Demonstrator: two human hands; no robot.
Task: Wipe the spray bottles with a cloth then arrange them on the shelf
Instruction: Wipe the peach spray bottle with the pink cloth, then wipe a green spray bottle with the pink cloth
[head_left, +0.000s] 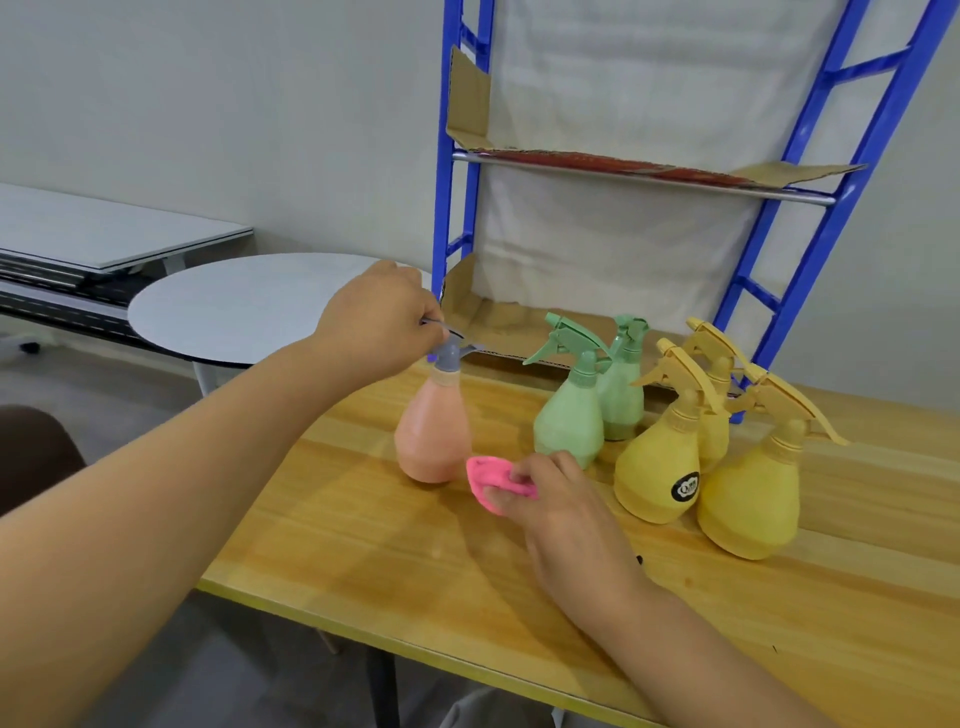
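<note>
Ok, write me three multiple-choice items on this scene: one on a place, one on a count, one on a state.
1. Where is the pink cloth? A) in the right hand B) on the floor C) in a drawer
2. How many yellow bottles stand on the table? A) one B) three C) five
3. What is the left hand doing? A) lying flat B) gripping the orange bottle by its top C) waving
Answers: 1 A, its fingers pinch it; 2 B, three stand at the right; 3 B, it grips the grey sprayer.
</note>
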